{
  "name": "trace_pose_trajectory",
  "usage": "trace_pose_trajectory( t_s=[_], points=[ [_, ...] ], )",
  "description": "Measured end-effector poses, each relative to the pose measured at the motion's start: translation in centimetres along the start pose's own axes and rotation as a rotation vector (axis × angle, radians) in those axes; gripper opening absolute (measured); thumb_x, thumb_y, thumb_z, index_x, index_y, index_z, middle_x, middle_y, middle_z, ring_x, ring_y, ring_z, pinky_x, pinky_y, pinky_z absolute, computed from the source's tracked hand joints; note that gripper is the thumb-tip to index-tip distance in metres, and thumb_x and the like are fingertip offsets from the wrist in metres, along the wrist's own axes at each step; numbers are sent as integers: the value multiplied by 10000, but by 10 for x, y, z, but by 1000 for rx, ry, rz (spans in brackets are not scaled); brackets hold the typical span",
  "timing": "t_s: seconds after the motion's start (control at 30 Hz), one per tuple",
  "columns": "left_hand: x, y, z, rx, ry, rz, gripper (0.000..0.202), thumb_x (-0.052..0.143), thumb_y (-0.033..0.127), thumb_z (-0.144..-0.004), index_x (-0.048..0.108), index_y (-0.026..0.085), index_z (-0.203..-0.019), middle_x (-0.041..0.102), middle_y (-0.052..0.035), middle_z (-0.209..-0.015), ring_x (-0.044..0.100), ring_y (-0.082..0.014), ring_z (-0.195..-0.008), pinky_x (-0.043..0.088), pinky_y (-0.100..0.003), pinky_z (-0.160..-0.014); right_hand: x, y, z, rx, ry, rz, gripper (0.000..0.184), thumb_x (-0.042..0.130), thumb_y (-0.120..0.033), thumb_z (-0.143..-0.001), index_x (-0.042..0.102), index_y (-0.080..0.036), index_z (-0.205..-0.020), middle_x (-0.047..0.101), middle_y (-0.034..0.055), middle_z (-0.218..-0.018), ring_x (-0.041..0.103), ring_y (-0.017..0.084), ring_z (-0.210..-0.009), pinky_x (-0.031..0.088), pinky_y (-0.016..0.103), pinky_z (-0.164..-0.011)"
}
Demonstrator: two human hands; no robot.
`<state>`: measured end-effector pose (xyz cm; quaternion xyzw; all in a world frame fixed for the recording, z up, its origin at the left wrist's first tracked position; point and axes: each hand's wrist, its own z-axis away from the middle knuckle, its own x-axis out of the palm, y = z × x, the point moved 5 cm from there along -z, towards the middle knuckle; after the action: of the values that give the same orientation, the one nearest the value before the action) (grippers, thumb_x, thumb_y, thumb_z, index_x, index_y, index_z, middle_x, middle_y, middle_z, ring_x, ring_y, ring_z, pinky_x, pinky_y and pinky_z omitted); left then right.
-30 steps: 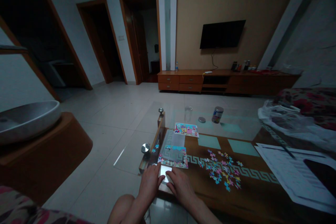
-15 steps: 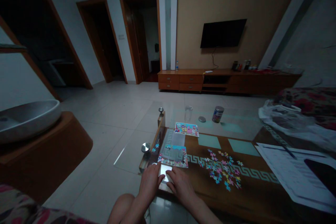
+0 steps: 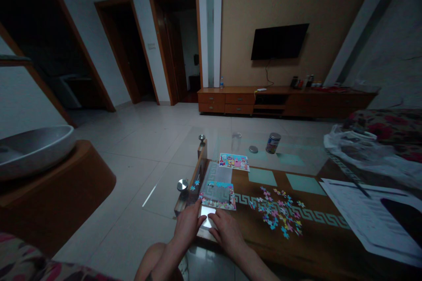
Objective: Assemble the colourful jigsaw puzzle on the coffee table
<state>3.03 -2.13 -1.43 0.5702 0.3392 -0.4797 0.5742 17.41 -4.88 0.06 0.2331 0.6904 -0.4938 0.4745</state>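
Note:
My left hand (image 3: 187, 225) and my right hand (image 3: 226, 231) rest side by side at the near edge of a glass-topped coffee table (image 3: 316, 246), fingers stretched flat. Between their fingertips lies a bright pale patch (image 3: 207, 220) that I cannot identify. Just beyond the fingers lies a puzzle frame with a colourful border (image 3: 217, 194). A heap of loose coloured puzzle pieces (image 3: 278, 213) is spread to the right of it. A cartoon picture card (image 3: 234, 162) lies farther back.
A tin can (image 3: 273, 143), its lid (image 3: 253, 149) and a clear glass (image 3: 236, 142) stand at the table's far end. Printed papers (image 3: 365, 219) and a plastic bag (image 3: 359, 149) lie at the right. A round basin (image 3: 33, 149) sits on a wooden stand at the left. Tiled floor stretches to a TV cabinet (image 3: 283, 102).
My hands have stayed almost still at the table edge; the left fingers have crept slightly forward toward the puzzle frame. The view has shifted a little.

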Motion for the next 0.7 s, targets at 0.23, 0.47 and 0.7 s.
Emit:
trace_pose_trajectory(
  t_s=[0.23, 0.47, 0.7],
  points=[
    [-7, 4, -5, -36, -60, -31, 533, 492, 311, -864, 397, 176, -1371, 674, -128, -1111, 617, -270, -1061, 455, -343, -856, -3, -1, 0, 11, -3, -5, 258, 558, -163, -799, 638, -204, -1040, 621, 76, -1024, 583, 245, -940, 424, 302, -792],
    [-5, 3, -5, -28, -53, -34, 539, 502, 311, -861, 400, 173, -1372, 675, -124, -1113, 622, -269, -1047, 459, -340, -850, -2, 0, -1, 7, -1, -18, 271, 563, -173, -800, 636, -199, -1059, 619, 79, -1041, 577, 246, -958, 417, 304, -812],
    [-6, 4, -3, -23, -38, -32, 544, 496, 293, -858, 396, 178, -1380, 664, -112, -1124, 606, -269, -1059, 448, -332, -858, 0, 1, -1, 14, -6, -13, 284, 557, -165, -800, 630, -209, -1070, 613, 79, -1042, 572, 242, -960, 415, 301, -810]
  ],
)
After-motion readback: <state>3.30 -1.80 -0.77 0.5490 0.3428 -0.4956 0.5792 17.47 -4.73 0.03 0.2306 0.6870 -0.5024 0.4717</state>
